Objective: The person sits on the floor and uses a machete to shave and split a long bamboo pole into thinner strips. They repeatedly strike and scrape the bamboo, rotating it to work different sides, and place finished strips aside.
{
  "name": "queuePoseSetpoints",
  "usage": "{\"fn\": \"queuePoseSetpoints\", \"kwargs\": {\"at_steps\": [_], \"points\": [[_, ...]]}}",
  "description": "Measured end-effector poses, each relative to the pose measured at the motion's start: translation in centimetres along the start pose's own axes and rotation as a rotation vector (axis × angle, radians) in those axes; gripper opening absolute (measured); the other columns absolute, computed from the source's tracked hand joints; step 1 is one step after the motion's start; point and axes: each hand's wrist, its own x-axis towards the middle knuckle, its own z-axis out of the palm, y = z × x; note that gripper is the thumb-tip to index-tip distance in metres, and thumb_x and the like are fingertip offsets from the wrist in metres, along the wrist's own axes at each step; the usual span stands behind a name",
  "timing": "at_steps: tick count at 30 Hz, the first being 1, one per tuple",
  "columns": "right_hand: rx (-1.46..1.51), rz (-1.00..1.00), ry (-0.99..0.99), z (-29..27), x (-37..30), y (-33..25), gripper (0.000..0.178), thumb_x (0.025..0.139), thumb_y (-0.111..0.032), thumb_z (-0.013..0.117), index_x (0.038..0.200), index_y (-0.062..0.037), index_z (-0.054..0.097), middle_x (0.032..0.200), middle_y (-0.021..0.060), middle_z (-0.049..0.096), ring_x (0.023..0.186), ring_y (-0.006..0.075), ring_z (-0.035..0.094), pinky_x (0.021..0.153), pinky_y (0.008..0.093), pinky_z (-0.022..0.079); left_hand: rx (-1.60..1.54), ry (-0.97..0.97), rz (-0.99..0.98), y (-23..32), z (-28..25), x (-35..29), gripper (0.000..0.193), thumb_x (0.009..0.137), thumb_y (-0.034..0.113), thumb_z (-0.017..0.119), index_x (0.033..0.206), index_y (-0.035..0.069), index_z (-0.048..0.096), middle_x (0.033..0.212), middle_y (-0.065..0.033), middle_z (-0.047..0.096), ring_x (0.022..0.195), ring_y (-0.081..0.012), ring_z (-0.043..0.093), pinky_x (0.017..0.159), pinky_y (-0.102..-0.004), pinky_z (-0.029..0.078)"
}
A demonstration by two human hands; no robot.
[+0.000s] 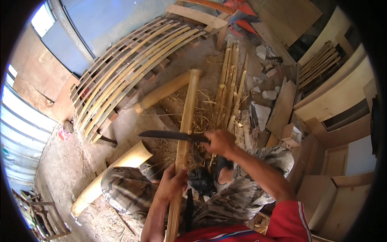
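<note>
My left hand (172,182) is wrapped round the lower part of a long split bamboo strip (188,109), which runs up and away from between my legs. My right hand (221,142) grips a dark long-bladed knife (167,135) by its handle end. The blade lies across the bamboo strip, its tip pointing left. Whether the edge has cut into the bamboo, I cannot tell. Pale shavings (177,109) are heaped on the ground around the strip.
A thick bamboo pole (161,93) lies beyond the strip; a hollow bamboo tube (113,171) lies by my left knee. A slatted bamboo rack (133,68) stands far left. Split bamboo lengths (229,84) and rubble (269,94) lie right of centre, wooden boards (282,109) farther right.
</note>
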Motion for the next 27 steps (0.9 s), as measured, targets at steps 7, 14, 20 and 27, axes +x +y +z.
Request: {"fn": "queuePoseSetpoints", "kwargs": {"at_steps": [7, 14, 20, 27], "points": [[-0.076, -0.071, 0.101, -0.1, -0.2, 1.2, 0.026, 0.073, -0.04, 0.072, 0.071, -0.0161, 0.064, 0.056, 0.0048, 0.059, 0.05, 0.0256, 0.061, 0.048, 0.0432, 0.046, 0.06, -0.03, 0.014, -0.7, -0.1, -0.8, 0.025, 0.1, 0.026, 0.058, 0.108, 0.003, 0.052, 0.069, 0.0016, 0.048, 0.053, -0.0069, 0.047, 0.046, -0.0233, 0.041], [-0.06, -0.086, 0.125, -0.3, 0.0, 2.9, 0.026, 0.073, -0.043, 0.072, 0.077, -0.0185, 0.068, 0.058, 0.0027, 0.061, 0.047, 0.0247, 0.059, 0.047, 0.0442, 0.042, 0.046, -0.063, 0.009, -0.5, -0.2, -1.9, 0.024, 0.1, 0.024, 0.056, 0.112, 0.003, 0.051, 0.067, 0.002, 0.046, 0.051, -0.0076, 0.046, 0.045, -0.0231, 0.04], [-0.089, -0.01, 0.008, -1.7, -0.7, 0.6, 0.027, 0.081, -0.037, 0.069, 0.08, -0.0105, 0.065, 0.065, 0.0086, 0.065, 0.057, 0.0278, 0.066, 0.054, 0.0508, 0.05, 0.073, 0.001, 0.033, 0.8, 0.3, -0.7, 0.026, 0.1, 0.019, 0.055, 0.12, 0.003, 0.05, 0.067, 0.0025, 0.045, 0.052, -0.0079, 0.046, 0.045, -0.0237, 0.042], [-0.145, -0.168, 0.156, 1.1, -1.7, 0.9, 0.027, 0.08, -0.04, 0.071, 0.076, -0.0141, 0.066, 0.052, 0.0028, 0.057, 0.046, 0.0212, 0.06, 0.044, 0.041, 0.044, 0.063, -0.023, 0.029, 0.5, 0.3, -1.6, 0.024, 0.1, 0.021, 0.055, 0.116, 0.003, 0.05, 0.068, 0.0014, 0.046, 0.051, -0.008, 0.046, 0.044, -0.024, 0.039]]}}
